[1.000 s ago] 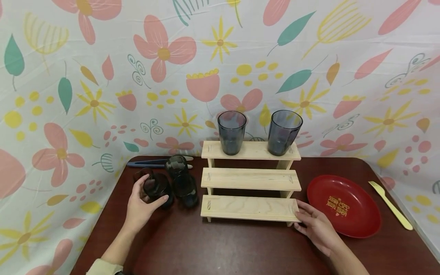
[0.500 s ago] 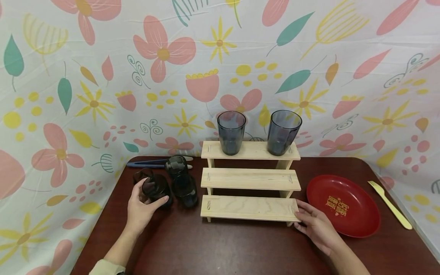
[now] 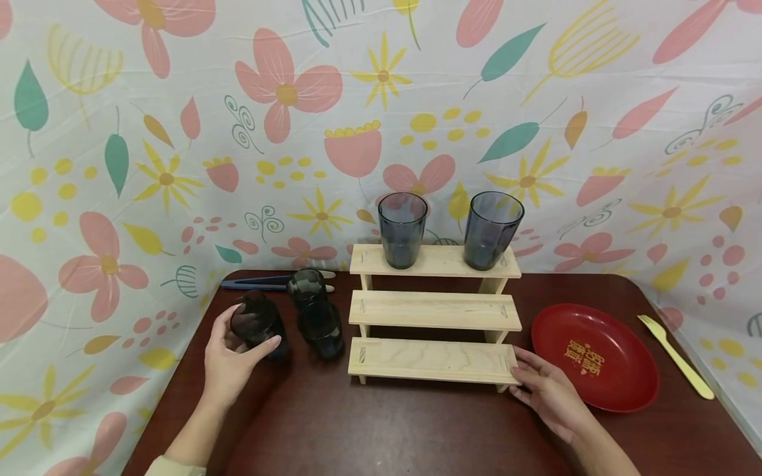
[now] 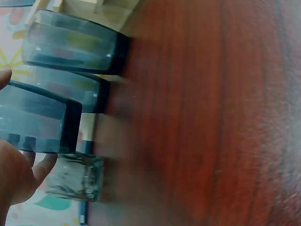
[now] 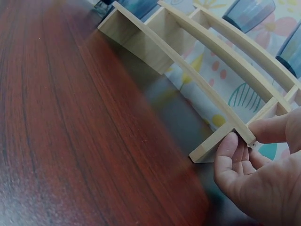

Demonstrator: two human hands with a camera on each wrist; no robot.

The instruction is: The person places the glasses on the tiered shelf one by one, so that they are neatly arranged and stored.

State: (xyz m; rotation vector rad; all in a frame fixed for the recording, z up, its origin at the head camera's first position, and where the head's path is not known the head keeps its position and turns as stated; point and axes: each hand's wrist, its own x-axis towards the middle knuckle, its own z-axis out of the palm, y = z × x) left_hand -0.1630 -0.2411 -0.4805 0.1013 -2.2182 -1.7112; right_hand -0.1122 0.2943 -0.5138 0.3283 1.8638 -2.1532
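Note:
My left hand (image 3: 229,367) grips a dark tinted drinking glass (image 3: 257,324), thumb on one side and fingers on the other. In the left wrist view the base of this glass (image 4: 40,117) shows raised off the table. Two more dark glasses, a front one (image 3: 321,329) and a rear one (image 3: 306,285), stand just right of it. My right hand (image 3: 550,393) pinches the right end of the lowest board of a three-step wooden rack (image 3: 434,360). On the top step stand two blue-grey glasses, a left one (image 3: 402,231) and a right one (image 3: 491,231).
A clear, patterned glass (image 4: 75,176) stands beyond the left hand, hidden from the head view. Blue-handled tongs (image 3: 256,285) lie at the back left. Right of the rack are a red plate (image 3: 639,390) and a yellow knife (image 3: 678,357). A floral cloth (image 3: 381,132) hangs behind the table.
My left hand has taken the dark glass up and a little to the left, away from the other two dark glasses. The right hand stays at the rack's lowest board.

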